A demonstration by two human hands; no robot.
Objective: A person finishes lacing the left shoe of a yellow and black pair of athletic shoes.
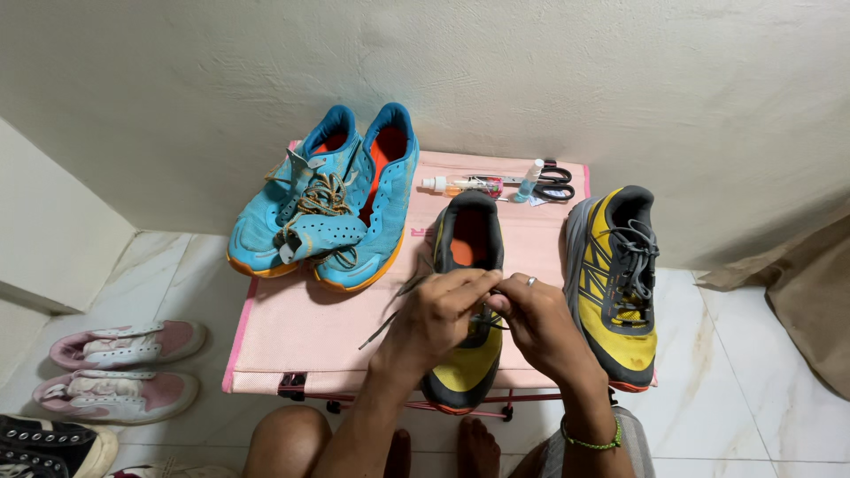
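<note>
Shoe (467, 265) (yellow-black) on pink folding table (292, 323) over marble floor (753, 372).

A low pink desk (292, 332) fills the frame's centre; a blue shoe pair (326, 199) lies upper left, small bottles (460, 185) and scissors (556, 183) along the top edge, two yellow-and-grey shoes (613, 283) centre and right; the tiled floor (753, 398) carries pink-and-white shoes (119, 367) lower left.

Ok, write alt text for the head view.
Left hand and right hand pinch a dark lace over a yellow-and-grey shoe on a pink table. Its mate and blue shoes sit alongside.
</note>
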